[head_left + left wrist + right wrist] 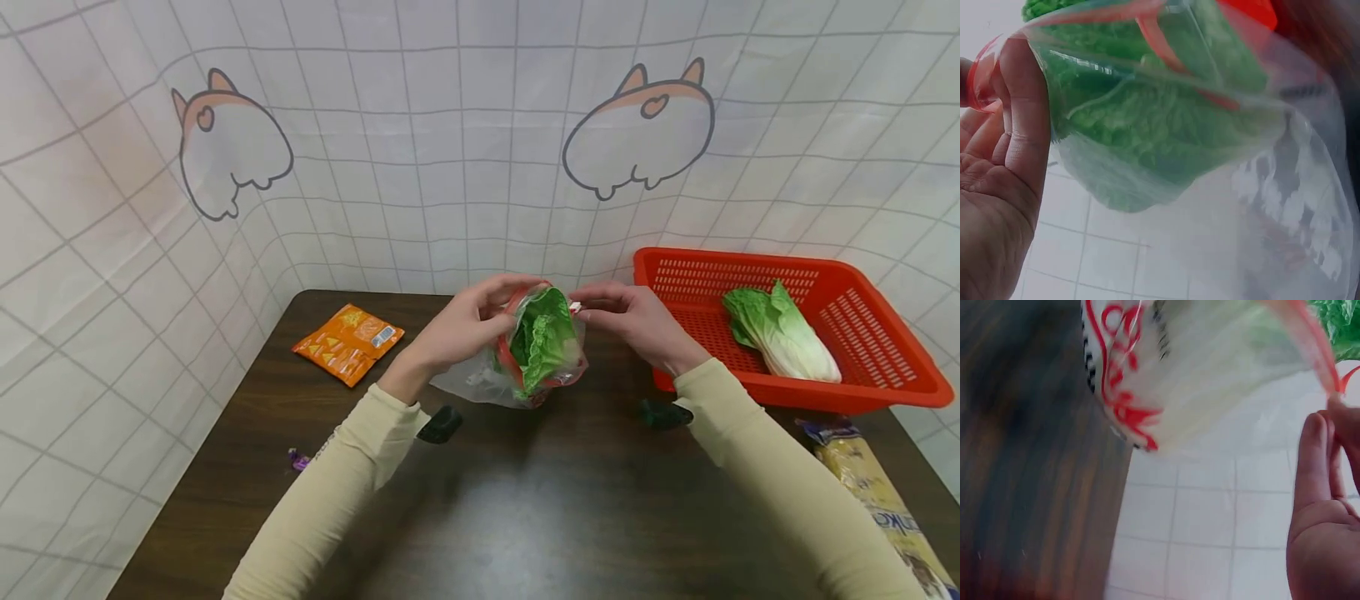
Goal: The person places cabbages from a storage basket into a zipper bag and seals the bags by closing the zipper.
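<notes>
both hands hold a clear bag of lettuce up over the surface, pinching its red rim

far left of the left hand [468, 329] an orange snack packet [348, 342] lies flat on the dark surface [480, 508], well apart. left hand pinches the left side of the zip bag [525, 367] rim, thumb and fingers [1019, 119] pressed on the red strip; green lettuce [542, 337] sits inside, just between the hands. right hand [633, 321] pinches the right rim edge, fingers curled on it. right of the right hand, near, an orange basket [885, 379] holds another lettuce head [783, 333]. below that, a bread bag [873, 492] at the surface edge.
</notes>
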Available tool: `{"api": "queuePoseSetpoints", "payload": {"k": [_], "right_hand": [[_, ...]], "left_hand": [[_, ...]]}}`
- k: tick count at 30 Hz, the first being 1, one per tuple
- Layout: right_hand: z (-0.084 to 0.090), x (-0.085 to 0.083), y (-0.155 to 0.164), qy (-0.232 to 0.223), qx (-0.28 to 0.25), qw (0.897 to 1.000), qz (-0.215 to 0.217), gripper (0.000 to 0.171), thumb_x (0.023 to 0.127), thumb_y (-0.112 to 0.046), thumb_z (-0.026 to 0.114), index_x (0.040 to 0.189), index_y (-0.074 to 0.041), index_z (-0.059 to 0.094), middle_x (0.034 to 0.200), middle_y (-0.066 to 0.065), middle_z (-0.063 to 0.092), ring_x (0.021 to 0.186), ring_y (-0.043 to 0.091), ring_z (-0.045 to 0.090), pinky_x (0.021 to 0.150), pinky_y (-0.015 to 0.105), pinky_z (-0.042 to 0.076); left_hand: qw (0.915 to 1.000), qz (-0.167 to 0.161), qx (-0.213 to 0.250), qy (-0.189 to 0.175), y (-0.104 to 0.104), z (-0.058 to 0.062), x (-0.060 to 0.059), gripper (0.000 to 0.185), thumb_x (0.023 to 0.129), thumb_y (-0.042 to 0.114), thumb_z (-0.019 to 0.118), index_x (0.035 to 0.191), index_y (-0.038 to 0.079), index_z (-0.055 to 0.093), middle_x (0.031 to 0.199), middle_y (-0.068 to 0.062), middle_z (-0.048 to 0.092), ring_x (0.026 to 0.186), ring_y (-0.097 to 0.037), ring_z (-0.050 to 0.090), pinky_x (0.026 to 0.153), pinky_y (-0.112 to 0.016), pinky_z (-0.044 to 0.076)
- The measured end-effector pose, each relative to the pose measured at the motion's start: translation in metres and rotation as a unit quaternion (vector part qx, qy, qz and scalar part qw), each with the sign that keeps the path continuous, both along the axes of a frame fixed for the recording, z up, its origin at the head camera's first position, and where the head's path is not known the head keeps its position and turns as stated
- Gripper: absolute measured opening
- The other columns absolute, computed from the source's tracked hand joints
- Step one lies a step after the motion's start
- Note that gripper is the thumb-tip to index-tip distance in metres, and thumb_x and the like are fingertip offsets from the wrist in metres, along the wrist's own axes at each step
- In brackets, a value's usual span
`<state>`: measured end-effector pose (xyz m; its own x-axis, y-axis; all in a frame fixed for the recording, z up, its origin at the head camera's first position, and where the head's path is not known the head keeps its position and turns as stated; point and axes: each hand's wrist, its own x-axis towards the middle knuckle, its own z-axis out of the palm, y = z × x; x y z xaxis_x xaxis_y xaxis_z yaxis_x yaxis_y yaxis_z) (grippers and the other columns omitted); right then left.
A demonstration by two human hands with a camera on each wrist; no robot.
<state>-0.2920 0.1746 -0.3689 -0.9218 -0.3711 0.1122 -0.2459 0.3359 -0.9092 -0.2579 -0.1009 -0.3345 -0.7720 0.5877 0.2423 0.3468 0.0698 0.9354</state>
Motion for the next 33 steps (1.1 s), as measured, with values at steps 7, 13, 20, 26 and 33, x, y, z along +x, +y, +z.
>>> {"api": "queuePoseSetpoints", "payload": {"k": [7, 13, 20, 26, 33], "right_hand": [[0.000, 0.004, -0.005, 0.016, -0.004, 1.000, 0.015, 0.035, 0.091, -0.022, 0.071, 0.125, -0.012, 0.067, 0.123, 0.003, 0.064, 0.109, 0.018, 0.061, 0.089, 0.027, 0.051], [0.004, 0.006, 0.001, 0.027, -0.016, 0.999, -0.020, 0.031, 0.091, -0.027, 0.071, 0.118, -0.012, 0.070, 0.115, 0.001, 0.067, 0.103, 0.017, 0.062, 0.085, 0.025, 0.051], [0.041, 0.006, 0.026, 0.126, 0.029, 0.990, 0.055, 0.017, 0.093, -0.012, 0.068, 0.109, -0.009, 0.070, 0.110, 0.005, 0.062, 0.095, 0.021, 0.057, 0.076, 0.023, 0.052], [0.071, 0.011, 0.029, 0.132, 0.043, 0.989, 0.043, 0.016, 0.095, -0.017, 0.066, 0.108, -0.009, 0.068, 0.104, 0.007, 0.064, 0.090, 0.023, 0.060, 0.077, 0.022, 0.053], [0.079, 0.020, 0.024, 0.080, 0.049, 0.995, -0.023, 0.028, 0.095, -0.030, 0.066, 0.111, -0.007, 0.067, 0.100, 0.010, 0.066, 0.094, 0.025, 0.061, 0.081, 0.023, 0.051]], "left_hand": [[0.9997, -0.012, 0.021, 0.002, 0.000, 0.001, 0.000, 0.052, 0.094, -0.002, 0.048, 0.142, 0.019, 0.052, 0.135, -0.002, 0.059, 0.100, -0.026, 0.064, 0.069, -0.030, 0.053], [0.9992, 0.031, 0.002, -0.024, -0.006, 0.005, -0.001, 0.054, 0.094, 0.000, 0.047, 0.142, 0.025, 0.050, 0.135, -0.003, 0.058, 0.099, -0.025, 0.061, 0.068, -0.031, 0.051], [0.9814, 0.122, -0.111, 0.098, -0.028, 0.021, -0.006, 0.055, 0.093, -0.002, 0.049, 0.141, 0.025, 0.051, 0.127, 0.003, 0.059, 0.073, -0.019, 0.058, 0.053, -0.029, 0.043], [0.9574, 0.184, -0.140, 0.173, -0.032, 0.026, -0.006, 0.049, 0.094, 0.006, 0.062, 0.141, 0.011, 0.049, 0.119, -0.010, 0.059, 0.086, -0.020, 0.066, 0.065, -0.031, 0.053], [0.9817, 0.155, -0.108, -0.027, -0.029, 0.012, 0.011, 0.057, 0.094, 0.031, 0.066, 0.142, 0.012, 0.042, 0.113, -0.008, 0.057, 0.089, -0.023, 0.066, 0.069, -0.036, 0.059]]}}
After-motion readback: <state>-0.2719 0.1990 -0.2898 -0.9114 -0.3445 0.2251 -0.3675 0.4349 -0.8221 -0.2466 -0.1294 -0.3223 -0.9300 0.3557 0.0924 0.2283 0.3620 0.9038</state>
